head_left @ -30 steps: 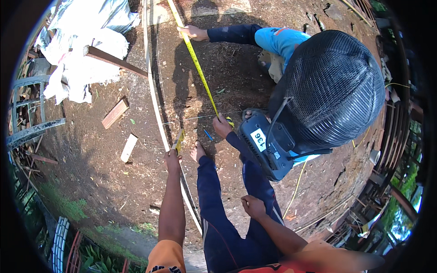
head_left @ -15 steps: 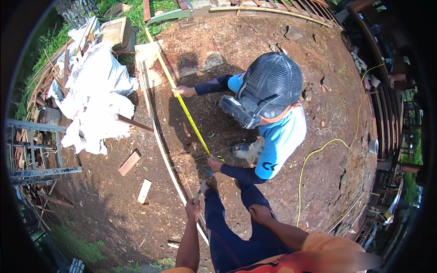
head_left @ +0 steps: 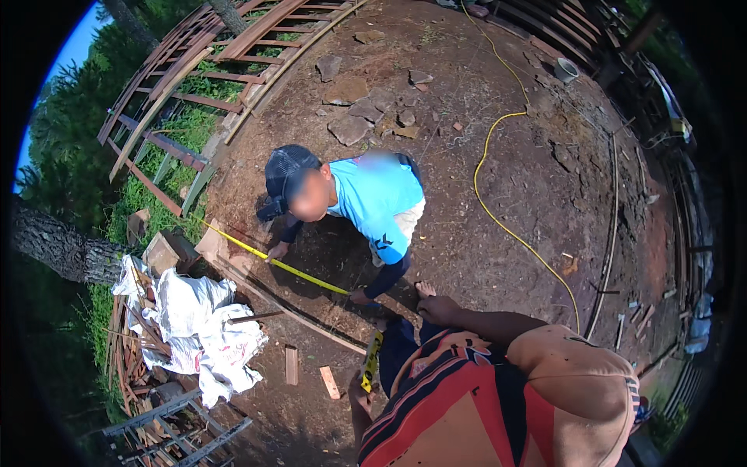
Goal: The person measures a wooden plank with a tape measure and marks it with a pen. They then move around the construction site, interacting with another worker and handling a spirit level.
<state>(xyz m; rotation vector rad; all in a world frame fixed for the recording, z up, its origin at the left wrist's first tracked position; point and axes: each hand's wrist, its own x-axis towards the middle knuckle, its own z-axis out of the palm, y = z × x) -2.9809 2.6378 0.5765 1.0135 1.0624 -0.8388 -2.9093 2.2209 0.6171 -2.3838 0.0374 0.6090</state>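
Low in the view, my left hand [head_left: 360, 400] is closed around a flat, narrow yellow-and-black object [head_left: 372, 362] whose exact kind I cannot make out. My right hand [head_left: 440, 310] rests over my bent knee and holds nothing visible. Ahead of me a co-worker in a light blue shirt [head_left: 373, 184] bends low over the soil. A yellow tape measure [head_left: 307, 276] is stretched out between that person's hands, one hand [head_left: 278, 251] midway along it and the other hand [head_left: 360, 297] at its near end. Beside the tape runs a long thin wooden strip [head_left: 299, 310].
White sacks [head_left: 206, 331] lie over scrap wood at left, near a dark ladder-like frame [head_left: 183, 428]. Two short wood offcuts [head_left: 292, 366] sit on the soil. Flat stones [head_left: 348, 129] lie farther off. A yellow cord [head_left: 486, 198] winds along the right, and a bucket [head_left: 566, 71] stands beyond.
My view has swung, so the scene appears turned and shifted. The co-worker leans lower, head toward the tape's far end. The object in my left hand now shows a yellow-and-black face.
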